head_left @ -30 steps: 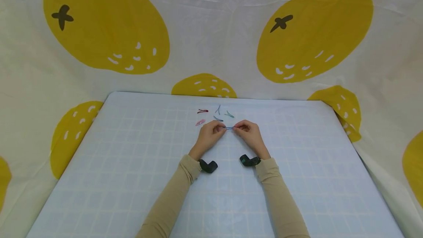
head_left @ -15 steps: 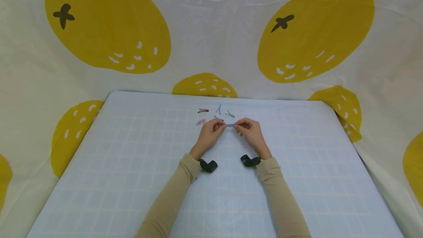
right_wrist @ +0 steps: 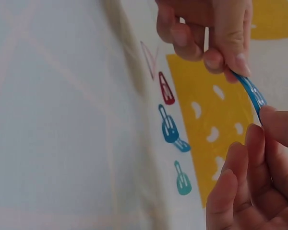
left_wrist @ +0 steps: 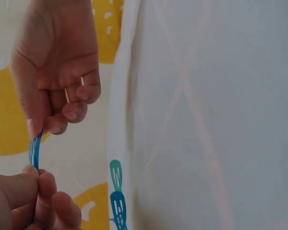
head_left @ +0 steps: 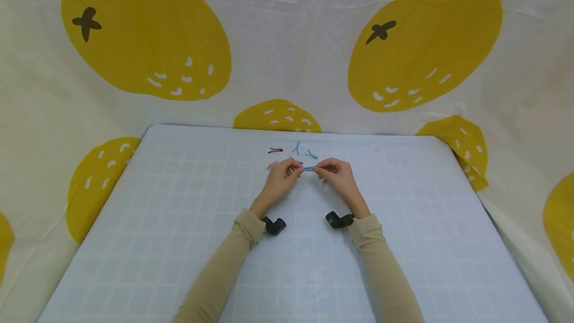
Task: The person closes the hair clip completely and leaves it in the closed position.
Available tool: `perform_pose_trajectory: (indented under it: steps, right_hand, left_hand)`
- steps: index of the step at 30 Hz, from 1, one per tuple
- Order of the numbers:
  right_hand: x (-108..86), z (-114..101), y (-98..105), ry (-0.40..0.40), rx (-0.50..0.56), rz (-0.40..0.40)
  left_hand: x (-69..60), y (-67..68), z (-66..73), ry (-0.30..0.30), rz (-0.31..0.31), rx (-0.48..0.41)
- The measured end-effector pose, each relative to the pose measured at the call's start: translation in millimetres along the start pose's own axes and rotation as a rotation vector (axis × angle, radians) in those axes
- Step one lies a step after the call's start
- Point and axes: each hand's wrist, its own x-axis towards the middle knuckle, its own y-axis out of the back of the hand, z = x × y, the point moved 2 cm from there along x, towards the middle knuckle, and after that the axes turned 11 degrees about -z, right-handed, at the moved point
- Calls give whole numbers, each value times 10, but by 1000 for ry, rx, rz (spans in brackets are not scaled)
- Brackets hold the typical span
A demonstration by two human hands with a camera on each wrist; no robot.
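Between my two hands is a blue snap hair clip (head_left: 309,169), pinched at one end by the thumb and finger of my left hand (head_left: 281,177) and at the other by those of my right hand (head_left: 339,177). In the right wrist view the slotted clip (right_wrist: 252,91) runs slantwise from hand to hand. Beyond the hands lie a red hair clip (head_left: 275,150), a blue one (head_left: 296,149) and a teal one (head_left: 311,154). My left hand partly hides a pink hair clip (head_left: 270,165) and another blue clip.
A pale checked cloth covers the table (head_left: 179,243), whose far edge lies just past the clips. Behind it hangs a white curtain (head_left: 287,54) printed with large yellow fruits. Each wrist wears a black camera (head_left: 339,220).
Both hands have risen slightly in the head view, still pinching the blue hair clip. My left hand has shifted left and now covers more of the pink clip and the near blue clip.
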Motion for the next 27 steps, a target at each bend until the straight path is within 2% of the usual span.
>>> perform_pose_trajectory:
  steps: [3, 7, 11, 18, 27]
  right_hand:
    - [-69, -151, -37, -4, 15, -8]
    - [-111, -248, -74, -6, 58, -17]
    - [-137, -313, -106, -6, 95, -33]
    - [-72, -128, -157, 28, 131, -54]
    - [-97, -203, -250, 23, 151, -84]
  left_hand:
    - [-33, 36, 52, 8, -9, 17]
    - [-72, 94, 114, -33, -13, 30]
    - [-126, 155, 174, -71, -30, -9]
    - [-245, 267, 267, -35, -55, -65]
    - [-364, 354, 267, 5, -77, -149]
